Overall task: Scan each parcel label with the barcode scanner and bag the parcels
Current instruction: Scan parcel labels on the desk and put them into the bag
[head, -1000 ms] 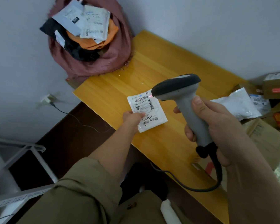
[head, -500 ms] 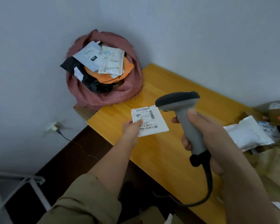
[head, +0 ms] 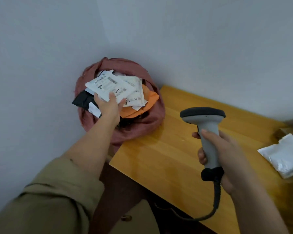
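The white parcel (head: 108, 86) lies label up over the open mouth of the reddish cloth bag (head: 142, 122), its long axis running from about ten o'clock to four o'clock, pinched at its near edge by the left hand (head: 109, 107) with the thumb on top. It rests above other parcels already in the bag: white labelled ones, an orange one (head: 142, 105) and a black one (head: 85, 102) at the bag's nine o'clock side. The right hand (head: 223, 154) wraps around the grey handle of the barcode scanner (head: 205, 125), held upright over the table with its dark head pointing toward ten o'clock, toward the bag; its coiled cable (head: 215, 200) trails down at six o'clock. The yellow wooden table (head: 159, 162) stands in a corner of pale grey walls, the bag at its far left end. At three o'clock a white padded parcel (head: 282, 156) lies on the table, cut off by the frame edge. The label print is blurred and unreadable.
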A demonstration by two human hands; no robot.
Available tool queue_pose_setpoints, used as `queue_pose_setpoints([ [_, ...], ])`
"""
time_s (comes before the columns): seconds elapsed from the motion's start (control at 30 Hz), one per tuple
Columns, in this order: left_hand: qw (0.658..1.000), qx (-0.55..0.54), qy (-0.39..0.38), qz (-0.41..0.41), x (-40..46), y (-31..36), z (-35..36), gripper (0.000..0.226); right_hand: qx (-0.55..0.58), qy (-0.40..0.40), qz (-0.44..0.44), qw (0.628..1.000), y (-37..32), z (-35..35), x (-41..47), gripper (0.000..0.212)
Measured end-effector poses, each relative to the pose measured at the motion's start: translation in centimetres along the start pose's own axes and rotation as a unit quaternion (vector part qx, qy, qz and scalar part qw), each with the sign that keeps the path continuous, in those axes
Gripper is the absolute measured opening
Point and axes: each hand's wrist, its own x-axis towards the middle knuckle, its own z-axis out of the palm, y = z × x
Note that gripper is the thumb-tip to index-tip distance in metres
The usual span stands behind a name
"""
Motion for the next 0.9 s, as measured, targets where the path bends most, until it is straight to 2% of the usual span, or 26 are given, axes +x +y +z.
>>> queue_pose_setpoints([
  [0.07, 0.998, 0.062, 0.002, -0.028, 2.2, 0.9, 0.1, 0.085, -0.007, 0.014, -0.002, 1.0, 0.1, 0.1, 0.3, 0.017],
  [0.1, 0.994, 0.101, 0.01, -0.037, 2.9, 0.9, 0.0, 0.085, -0.008, 0.019, -0.004, 1.0, 0.1, 0.2, 0.5, 0.017],
  [0.23, 0.986, 0.159, -0.014, -0.058, 3.8, -0.5, -0.5, 0.083, -0.002, 0.035, -0.006, 0.999, 0.2, 0.5, 1.2, 0.016],
  [0.33, 0.985, 0.158, -0.015, -0.072, 3.6, -1.4, -0.5, 0.07, -0.002, 0.026, -0.008, 1.0, 0.4, 0.6, 1.7, 0.015],
  [0.5, 0.97, 0.241, -0.016, 0.023, 1.3, -2.6, 1.9, 0.03, 0.002, 0.033, -0.011, 0.999, 0.6, -0.6, 1.7, 0.015],
  [0.63, 0.941, 0.309, -0.085, 0.105, -2.1, -4.8, 5.6, 0.022, 0.017, 0.065, -0.006, 0.998, 0.4, -3.2, 0.9, 0.015],
  [0.77, 0.876, 0.406, -0.22, 0.135, -7.0, -9.5, 9.8, 0.024, 0.044, 0.122, -0.014, 0.991, 0.3, -8.3, -0.4, 0.014],
  [0.83, 0.824, 0.446, -0.31, 0.158, -9.9, -12.1, 12.0, 0.019, 0.057, 0.151, -0.016, 0.987, 0.2, -11.4, -0.8, 0.015],
  [0.9, 0.756, 0.498, -0.387, 0.173, -12.9, -14.5, 14.2, 0.017, 0.069, 0.173, -0.019, 0.982, 0.0, -15.0, -0.9, 0.014],
])
